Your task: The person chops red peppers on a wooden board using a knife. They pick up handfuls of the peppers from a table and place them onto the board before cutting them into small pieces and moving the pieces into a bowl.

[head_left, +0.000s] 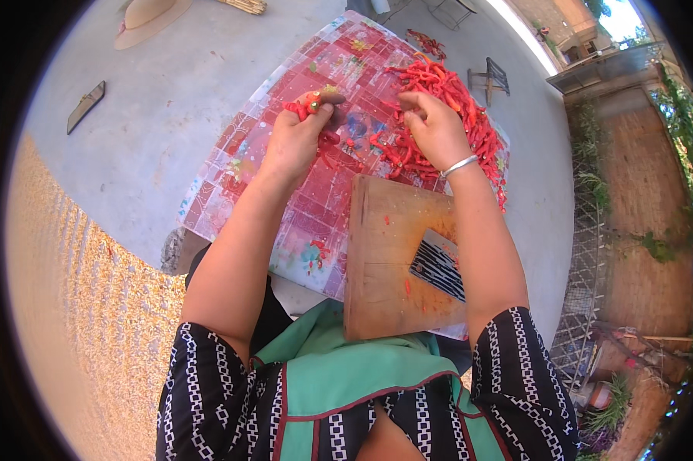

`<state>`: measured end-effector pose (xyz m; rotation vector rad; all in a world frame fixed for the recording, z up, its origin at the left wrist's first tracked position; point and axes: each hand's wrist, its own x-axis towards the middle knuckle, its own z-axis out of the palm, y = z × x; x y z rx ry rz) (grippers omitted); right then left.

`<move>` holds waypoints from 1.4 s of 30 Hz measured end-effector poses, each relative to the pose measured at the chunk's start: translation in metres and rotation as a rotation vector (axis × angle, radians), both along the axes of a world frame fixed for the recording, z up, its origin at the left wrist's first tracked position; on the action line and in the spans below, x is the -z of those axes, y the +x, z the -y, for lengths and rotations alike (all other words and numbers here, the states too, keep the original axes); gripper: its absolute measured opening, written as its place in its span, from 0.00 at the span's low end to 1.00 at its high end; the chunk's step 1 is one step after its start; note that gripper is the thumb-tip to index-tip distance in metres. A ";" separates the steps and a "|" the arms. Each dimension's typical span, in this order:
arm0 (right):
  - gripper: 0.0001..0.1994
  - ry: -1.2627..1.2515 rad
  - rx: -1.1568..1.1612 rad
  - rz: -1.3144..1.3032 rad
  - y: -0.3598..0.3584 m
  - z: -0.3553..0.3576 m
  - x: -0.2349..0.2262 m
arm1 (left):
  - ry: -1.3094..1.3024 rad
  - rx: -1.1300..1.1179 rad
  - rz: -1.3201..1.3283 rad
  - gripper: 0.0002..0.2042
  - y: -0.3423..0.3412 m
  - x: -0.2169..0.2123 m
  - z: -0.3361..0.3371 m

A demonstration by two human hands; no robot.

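Observation:
My left hand [294, 138] is closed around several red chili peppers [303, 108], their cut or stem ends poking out above the fingers. More red chilies hang just below that hand, over the patterned tablecloth [304, 207]. At the left edge of a big heap of red chilies [469, 115], my right hand [439, 132] has its fingers curled and the thumb close to the index finger. Whatever lies between those fingertips, if anything, I cannot make out. A silver bangle circles the right wrist.
A wooden cutting board [373, 269] lies at the table's near edge, with a broad dark-streaked blade [437, 263] and small red bits on it. Yellow grains [108, 323] cover the ground at left. A folding stool [491, 81], a straw hat [150, 19] and a dark flat object [86, 107] surround the table.

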<state>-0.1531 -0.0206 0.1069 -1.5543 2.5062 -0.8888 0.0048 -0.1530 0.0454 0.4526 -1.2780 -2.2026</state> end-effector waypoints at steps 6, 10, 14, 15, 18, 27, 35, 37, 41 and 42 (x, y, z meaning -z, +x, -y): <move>0.15 0.773 0.148 -0.359 -0.004 -0.005 0.053 | -0.007 0.019 0.162 0.11 0.003 -0.003 -0.001; 0.13 0.431 0.105 -0.016 -0.019 -0.009 0.060 | -0.083 0.112 0.240 0.11 0.006 -0.008 -0.002; 0.11 0.060 0.107 0.521 0.003 -0.007 0.028 | -0.406 -0.009 0.276 0.11 -0.002 0.013 -0.014; 0.11 -0.048 0.079 0.617 0.004 -0.007 0.027 | -0.419 -0.020 0.259 0.11 -0.003 0.007 -0.018; 0.09 -0.348 0.028 0.647 0.010 -0.002 0.030 | -0.128 0.160 0.267 0.12 0.000 -0.006 -0.023; 0.12 -0.288 -0.301 -0.275 0.053 -0.010 0.022 | 0.458 0.284 0.029 0.10 0.002 0.002 -0.020; 0.06 -0.221 0.016 0.490 0.039 0.006 0.015 | -0.030 0.080 -0.030 0.12 -0.010 0.002 -0.031; 0.08 -0.205 0.013 0.576 0.041 0.009 0.017 | -0.030 0.095 0.016 0.12 -0.009 0.007 -0.030; 0.11 -0.224 -0.149 0.712 0.050 0.009 0.017 | 0.014 0.127 -0.081 0.12 -0.006 0.009 -0.025; 0.11 -0.227 -0.151 0.707 0.050 0.007 0.013 | 0.005 0.127 -0.091 0.12 -0.006 0.007 -0.021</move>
